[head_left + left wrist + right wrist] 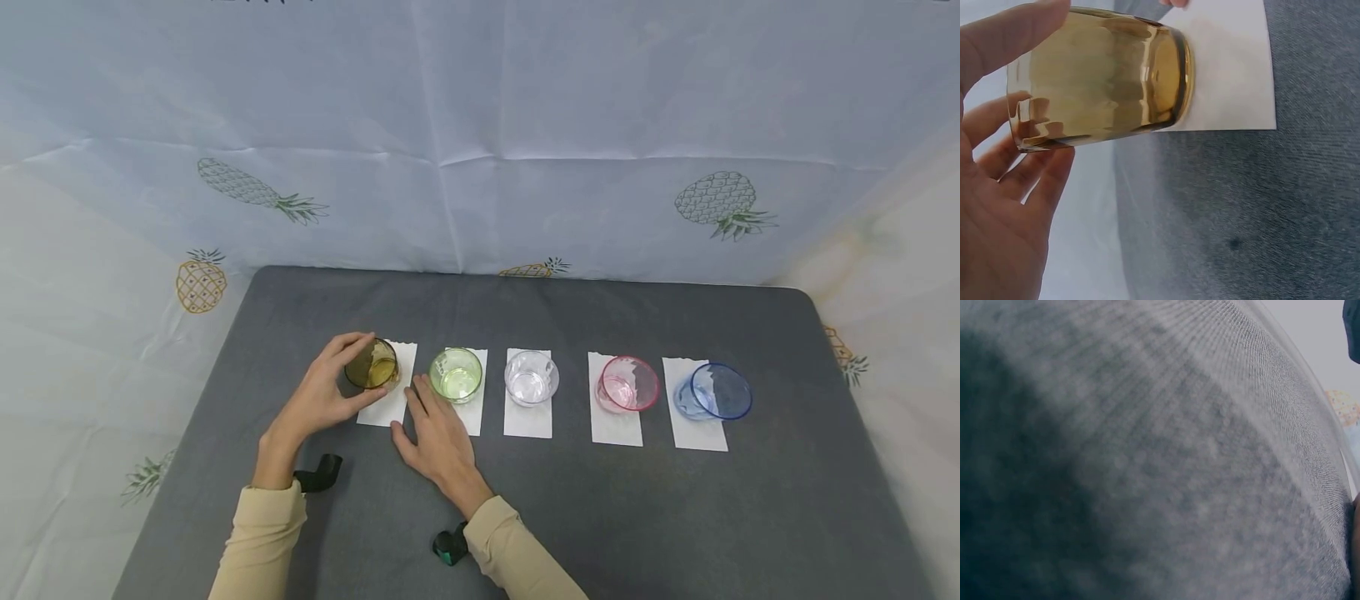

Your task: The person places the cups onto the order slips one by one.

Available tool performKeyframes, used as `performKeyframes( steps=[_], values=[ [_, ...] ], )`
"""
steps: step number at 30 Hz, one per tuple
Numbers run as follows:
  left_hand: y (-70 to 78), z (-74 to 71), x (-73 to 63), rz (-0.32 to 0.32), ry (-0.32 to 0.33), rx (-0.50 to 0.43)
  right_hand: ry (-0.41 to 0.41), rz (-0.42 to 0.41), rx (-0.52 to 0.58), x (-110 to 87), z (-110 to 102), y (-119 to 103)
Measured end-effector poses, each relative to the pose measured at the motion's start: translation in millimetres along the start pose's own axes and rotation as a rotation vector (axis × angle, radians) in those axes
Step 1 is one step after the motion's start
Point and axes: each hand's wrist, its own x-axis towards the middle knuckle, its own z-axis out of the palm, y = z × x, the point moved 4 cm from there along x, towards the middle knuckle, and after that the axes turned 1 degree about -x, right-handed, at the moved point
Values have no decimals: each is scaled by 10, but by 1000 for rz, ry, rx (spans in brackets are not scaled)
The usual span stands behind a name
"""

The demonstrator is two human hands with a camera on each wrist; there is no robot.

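Observation:
An amber glass tumbler (381,364) is held at its sides by my left hand (321,392), thumb on one side and fingers on the other. Seen from the left wrist, the tumbler (1104,75) has its base over a white paper slip (1235,69); whether it touches the paper I cannot tell. My right hand (441,440) lies low over the table with its fingers extended and nothing in its grasp. Its fingertips are between the amber tumbler's paper and a green glass (456,377). The right wrist view shows mostly blurred grey cloth.
To the right, a clear glass (532,379), a pink-rimmed glass (628,385) and a blue-rimmed glass (716,392) stand in a row, each on a white paper slip. All are on a grey table (600,517). A pineapple-patterned white sheet (480,208) hangs behind.

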Motion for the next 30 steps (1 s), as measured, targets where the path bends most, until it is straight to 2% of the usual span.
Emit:
performKeyframes(
  steps=[6,14,23,30],
  values=[
    [-34,26,-29,-40,12,-21,19,-10,2,-9,-19,-14],
    [-46,99,6,-105,53,-50,-1,-2,-20,-5,-20,17],
    [-38,81,-10,-138,51,-66,32,-41,-55,-32,-54,-66],
    [-67,99,-2,-141,38,-56,23,-92,-3,-169,-153,-101]
  ],
)
